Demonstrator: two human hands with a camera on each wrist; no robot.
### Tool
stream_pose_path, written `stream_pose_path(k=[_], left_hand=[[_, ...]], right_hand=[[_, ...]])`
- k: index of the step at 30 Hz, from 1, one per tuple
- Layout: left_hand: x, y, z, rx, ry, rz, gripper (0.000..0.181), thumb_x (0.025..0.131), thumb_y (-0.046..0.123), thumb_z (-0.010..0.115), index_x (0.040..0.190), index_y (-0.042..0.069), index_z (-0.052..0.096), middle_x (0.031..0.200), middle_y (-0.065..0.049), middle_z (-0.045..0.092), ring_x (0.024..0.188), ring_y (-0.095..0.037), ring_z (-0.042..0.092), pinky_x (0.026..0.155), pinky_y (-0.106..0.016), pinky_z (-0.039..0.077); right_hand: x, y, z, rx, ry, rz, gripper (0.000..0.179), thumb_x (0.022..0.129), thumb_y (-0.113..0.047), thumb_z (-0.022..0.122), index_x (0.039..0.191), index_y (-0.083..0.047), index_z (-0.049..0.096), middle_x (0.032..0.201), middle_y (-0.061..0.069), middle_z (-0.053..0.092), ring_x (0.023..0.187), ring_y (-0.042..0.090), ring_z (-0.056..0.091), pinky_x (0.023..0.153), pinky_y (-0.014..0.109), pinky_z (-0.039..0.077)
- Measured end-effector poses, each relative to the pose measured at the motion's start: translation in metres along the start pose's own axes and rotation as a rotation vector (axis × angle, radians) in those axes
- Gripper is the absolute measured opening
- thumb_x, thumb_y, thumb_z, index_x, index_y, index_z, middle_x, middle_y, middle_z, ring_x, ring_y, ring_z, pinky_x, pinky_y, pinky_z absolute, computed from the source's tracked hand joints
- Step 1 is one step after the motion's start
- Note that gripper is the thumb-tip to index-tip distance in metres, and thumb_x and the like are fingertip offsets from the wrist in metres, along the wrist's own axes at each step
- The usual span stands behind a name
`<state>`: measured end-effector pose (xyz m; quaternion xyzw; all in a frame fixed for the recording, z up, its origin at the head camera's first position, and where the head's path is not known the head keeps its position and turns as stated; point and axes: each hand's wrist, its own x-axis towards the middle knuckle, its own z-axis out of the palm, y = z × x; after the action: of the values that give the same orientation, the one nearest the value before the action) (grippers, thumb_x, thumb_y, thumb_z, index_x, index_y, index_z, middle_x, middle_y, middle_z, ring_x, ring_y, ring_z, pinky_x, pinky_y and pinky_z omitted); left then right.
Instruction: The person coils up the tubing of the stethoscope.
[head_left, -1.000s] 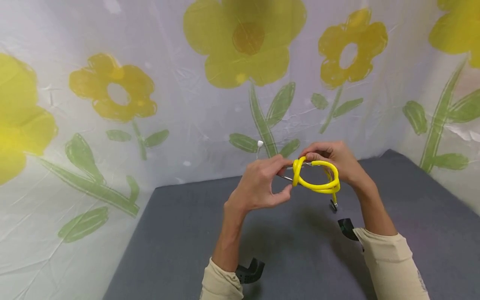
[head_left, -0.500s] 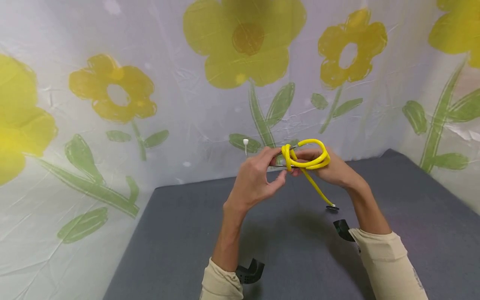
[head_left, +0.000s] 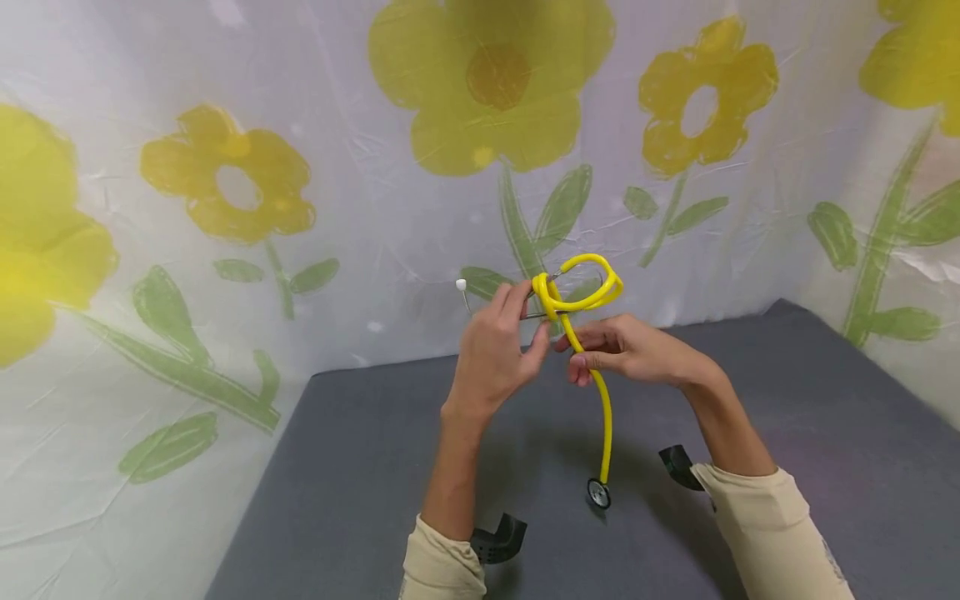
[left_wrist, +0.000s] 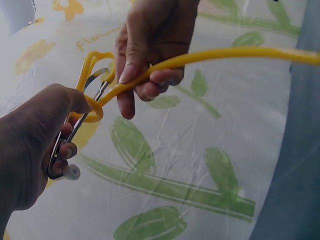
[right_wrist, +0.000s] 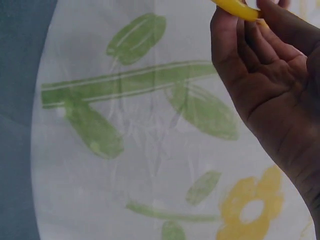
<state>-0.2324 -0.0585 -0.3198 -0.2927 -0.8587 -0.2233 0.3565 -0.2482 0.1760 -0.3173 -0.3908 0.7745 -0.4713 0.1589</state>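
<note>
A yellow stethoscope (head_left: 607,429) is held up above the grey surface, its tubing wound into a loop around the metal ear tubes. My left hand (head_left: 491,354) grips the ear tubes by the wrapped part, and one white ear tip (head_left: 461,284) sticks out past its knuckles. Thumb and fingers of my right hand (head_left: 637,350) pinch the tubing just below the loop. From there the tube hangs down to the round chest piece (head_left: 598,493). In the left wrist view the metal ear tubes (left_wrist: 75,130) pass through a yellow coil. Only a short piece of tubing (right_wrist: 237,8) shows in the right wrist view.
A grey cloth-covered surface (head_left: 360,483) lies below the hands. Behind it and at the sides hangs a pale sheet (head_left: 360,250) printed with yellow flowers and green leaves. Black wrist mounts (head_left: 501,540) sit by both sleeves.
The looped stethoscope and left hand have shifted left. My right hand has moved from behind the loop down onto the tubing, and the chest piece now hangs lower and farther left.
</note>
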Motion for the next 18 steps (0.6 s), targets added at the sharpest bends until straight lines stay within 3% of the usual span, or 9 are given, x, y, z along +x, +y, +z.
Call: stream_pose_path(k=[9, 12, 15, 18], left_hand=[[0.003, 0.005, 0.007, 0.122, 0.023, -0.008, 0.043, 0.096, 0.017, 0.069, 0.135, -0.001, 0.064, 0.101, -0.009, 0.064, 0.075, -0.02, 0.062, 0.07, -0.03, 0.056], [0.002, 0.007, 0.008, 0.165, 0.029, -0.007, 0.043, 0.096, 0.017, 0.069, 0.134, -0.001, 0.064, 0.102, -0.01, 0.065, 0.074, -0.021, 0.062, 0.07, -0.032, 0.057], [0.001, 0.007, 0.01, 0.202, 0.042, -0.007, 0.043, 0.097, 0.018, 0.068, 0.135, -0.002, 0.065, 0.102, -0.011, 0.066, 0.074, -0.023, 0.063, 0.071, -0.035, 0.057], [0.001, 0.006, 0.012, 0.222, 0.05, -0.012, 0.043, 0.097, 0.018, 0.068, 0.135, -0.002, 0.064, 0.103, -0.012, 0.066, 0.076, -0.024, 0.065, 0.072, -0.037, 0.058]], right_hand=[[-0.003, -0.016, 0.006, -0.168, 0.003, 0.029, 0.037, 0.101, -0.009, 0.067, 0.133, 0.009, 0.06, 0.088, 0.006, 0.077, 0.076, 0.014, 0.072, 0.079, 0.03, 0.062], [-0.006, -0.021, 0.008, -0.258, 0.005, 0.022, 0.031, 0.098, -0.006, 0.07, 0.125, 0.007, 0.061, 0.081, 0.002, 0.074, 0.07, 0.011, 0.069, 0.072, 0.028, 0.059], [-0.009, -0.027, 0.012, -0.34, 0.0, 0.028, 0.027, 0.098, -0.004, 0.07, 0.12, 0.004, 0.057, 0.074, -0.002, 0.071, 0.066, 0.011, 0.067, 0.066, 0.026, 0.056], [-0.012, -0.033, 0.015, -0.401, -0.005, 0.064, 0.032, 0.098, -0.005, 0.07, 0.125, 0.001, 0.053, 0.072, -0.003, 0.066, 0.064, 0.01, 0.064, 0.063, 0.026, 0.054]])
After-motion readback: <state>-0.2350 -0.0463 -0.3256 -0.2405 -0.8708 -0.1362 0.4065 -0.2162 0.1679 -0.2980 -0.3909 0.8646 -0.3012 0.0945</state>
